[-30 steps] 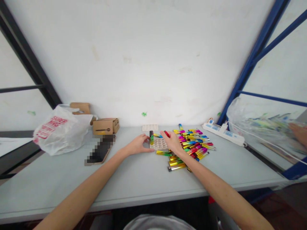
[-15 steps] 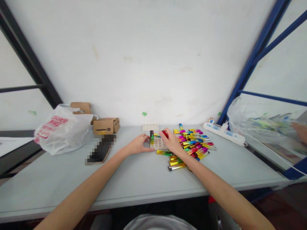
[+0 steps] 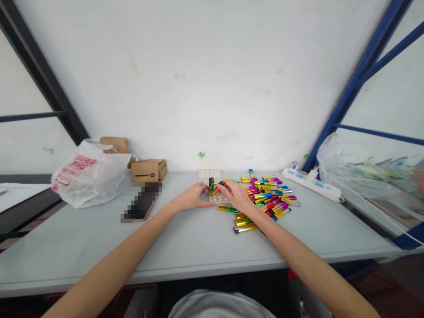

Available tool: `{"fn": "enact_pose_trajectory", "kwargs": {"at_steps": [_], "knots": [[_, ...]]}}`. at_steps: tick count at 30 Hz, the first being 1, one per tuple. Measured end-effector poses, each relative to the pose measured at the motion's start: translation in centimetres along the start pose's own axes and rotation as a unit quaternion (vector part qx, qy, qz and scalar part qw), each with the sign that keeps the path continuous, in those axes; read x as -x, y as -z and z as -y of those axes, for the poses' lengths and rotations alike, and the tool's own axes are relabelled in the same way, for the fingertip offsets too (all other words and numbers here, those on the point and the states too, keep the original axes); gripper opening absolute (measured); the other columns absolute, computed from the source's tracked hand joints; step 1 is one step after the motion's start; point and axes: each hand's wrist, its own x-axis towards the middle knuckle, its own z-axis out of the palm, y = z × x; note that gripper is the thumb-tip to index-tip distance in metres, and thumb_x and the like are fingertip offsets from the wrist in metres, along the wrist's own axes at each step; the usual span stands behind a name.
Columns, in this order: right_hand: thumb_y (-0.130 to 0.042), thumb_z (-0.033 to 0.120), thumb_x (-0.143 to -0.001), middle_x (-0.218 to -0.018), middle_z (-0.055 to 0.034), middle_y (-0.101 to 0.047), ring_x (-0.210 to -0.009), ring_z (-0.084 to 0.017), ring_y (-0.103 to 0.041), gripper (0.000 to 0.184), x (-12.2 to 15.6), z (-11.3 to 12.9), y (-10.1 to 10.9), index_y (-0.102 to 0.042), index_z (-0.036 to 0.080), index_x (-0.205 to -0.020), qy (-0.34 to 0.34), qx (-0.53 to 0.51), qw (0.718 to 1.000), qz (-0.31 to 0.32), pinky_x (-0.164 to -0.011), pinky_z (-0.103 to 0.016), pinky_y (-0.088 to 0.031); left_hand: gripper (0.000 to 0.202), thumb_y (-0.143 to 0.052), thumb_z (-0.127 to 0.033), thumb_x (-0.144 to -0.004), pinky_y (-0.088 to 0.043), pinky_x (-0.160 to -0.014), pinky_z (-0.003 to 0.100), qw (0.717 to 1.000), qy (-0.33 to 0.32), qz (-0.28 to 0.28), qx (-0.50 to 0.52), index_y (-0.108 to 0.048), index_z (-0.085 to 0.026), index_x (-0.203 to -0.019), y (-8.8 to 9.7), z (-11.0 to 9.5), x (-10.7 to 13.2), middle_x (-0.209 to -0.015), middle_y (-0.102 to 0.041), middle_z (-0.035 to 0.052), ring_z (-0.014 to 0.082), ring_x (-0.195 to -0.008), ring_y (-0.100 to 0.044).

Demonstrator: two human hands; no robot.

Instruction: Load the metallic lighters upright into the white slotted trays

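Note:
A pale tray with round sockets (image 3: pixel 220 201) lies on the table, partly covered by my hands. Upright at its left end stand a couple of shiny lighters (image 3: pixel 211 187) with black tops. My left hand (image 3: pixel 194 197) curves around the tray's left end, thumb along the front corner and fingers on the far side, steadying it. Above the tray, my right hand (image 3: pixel 233 193) pinches a red lighter (image 3: pixel 217 190), tilted, close beside the standing ones. Its lower end is hard to make out. A pile of metallic coloured lighters (image 3: pixel 265 196) spreads to the right, partly under my right forearm.
A second pale tray (image 3: pixel 209 173) is by the wall. Leftward are a phone (image 3: pixel 145 203), a cardboard box (image 3: pixel 148 171) and a white plastic bag (image 3: pixel 92 176). A power strip (image 3: pixel 313 184) with a cable lies right. Another person's blurred hand (image 3: pixel 418 181) shows at the right edge.
My right hand has brought the red lighter down and left toward the tray's left end. Another dark-topped lighter shows by the first upright one. My left hand stays at the tray.

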Motion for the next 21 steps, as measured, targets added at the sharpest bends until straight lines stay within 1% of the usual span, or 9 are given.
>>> {"fn": "enact_pose_trajectory", "kwargs": {"at_steps": [3,6,10,13,15,17,19,21], "knots": [[-0.05,0.04,-0.106,-0.086,-0.0048,-0.072,-0.077,-0.02,-0.065,0.028,0.0,-0.3,-0.3,-0.065,0.021,-0.093,0.028,0.035,0.998,0.047,-0.071,-0.028,-0.043,0.06,-0.078,-0.066,-0.075,-0.049,-0.08,0.036,1.0,0.001,-0.001,-0.007,-0.072,-0.017,-0.109,0.0,0.0,0.0,-0.097,-0.067,0.0076,0.0259,-0.086,-0.061],[-0.048,0.04,-0.107,-0.091,-0.0073,-0.075,-0.082,-0.022,-0.067,0.027,0.1,-0.4,-0.5,-0.066,0.02,-0.106,0.017,0.094,0.991,0.094,-0.071,-0.029,-0.044,0.058,-0.078,-0.065,-0.075,-0.049,-0.08,0.036,1.0,0.0,-0.003,-0.007,-0.072,-0.017,-0.107,0.0,-0.1,0.1,-0.096,-0.067,0.0079,0.0264,-0.086,-0.062],[-0.048,0.046,-0.107,-0.102,-0.0138,-0.076,-0.091,-0.026,-0.07,0.034,-0.1,0.4,-1.1,-0.066,0.018,-0.115,0.007,0.216,0.971,0.106,-0.078,-0.032,-0.046,0.056,-0.078,-0.065,-0.075,-0.05,-0.081,0.037,1.0,-0.001,-0.003,-0.004,-0.072,-0.017,-0.104,0.0,-0.1,0.0,-0.098,-0.068,0.0089,0.0275,-0.088,-0.063],[-0.046,0.053,-0.106,-0.104,-0.0153,-0.076,-0.093,-0.027,-0.071,0.043,-0.3,1.4,-1.4,-0.067,0.017,-0.115,0.008,0.284,0.952,0.116,-0.083,-0.033,-0.046,0.055,-0.077,-0.065,-0.076,-0.05,-0.082,0.037,1.0,-0.006,0.0,-0.011,-0.071,-0.017,-0.104,-0.1,0.1,-0.1,-0.099,-0.069,0.009,0.0273,-0.089,-0.063],[-0.044,0.059,-0.105,-0.102,-0.0133,-0.076,-0.092,-0.025,-0.071,0.049,-0.6,1.7,-1.2,-0.069,0.017,-0.109,0.012,0.28,0.952,0.121,-0.082,-0.031,-0.045,0.056,-0.077,-0.066,-0.076,-0.05,-0.081,0.036,1.0,-0.006,-0.005,-0.017,-0.071,-0.017,-0.102,-0.2,0.3,-0.2,-0.097,-0.069,0.0086,0.0268,-0.087,-0.063],[-0.034,0.058,-0.108,-0.097,-0.0103,-0.076,-0.089,-0.023,-0.07,0.053,-0.9,1.2,-0.2,-0.07,0.018,-0.103,0.006,0.256,0.961,0.1,-0.08,-0.029,-0.044,0.057,-0.075,-0.069,-0.076,-0.051,-0.08,0.036,1.0,-0.004,-0.009,-0.023,-0.071,-0.017,-0.101,-0.2,0.3,-0.1,-0.095,-0.068,0.0082,0.0262,-0.086,-0.063],[-0.024,0.05,-0.112,-0.095,-0.0091,-0.075,-0.087,-0.021,-0.068,0.056,-1.2,-0.4,1.5,-0.069,0.019,-0.101,-0.013,0.248,0.968,0.046,-0.08,-0.028,-0.043,0.06,-0.074,-0.071,-0.077,-0.051,-0.079,0.036,1.0,0.001,-0.004,-0.03,-0.07,-0.016,-0.102,-0.1,0.3,-0.1,-0.095,-0.067,0.0084,0.0262,-0.086,-0.063],[-0.027,0.043,-0.113,-0.098,-0.0106,-0.074,-0.09,-0.021,-0.067,0.05,-1.6,-2.9,3.6,-0.069,0.017,-0.102,-0.05,0.27,0.961,-0.016,-0.084,-0.029,-0.042,0.062,-0.073,-0.073,-0.076,-0.051,-0.078,0.036,0.999,0.006,0.002,-0.035,-0.07,-0.016,-0.102,0.0,0.2,0.0,-0.096,-0.066,0.0089,0.0267,-0.086,-0.063]]}}
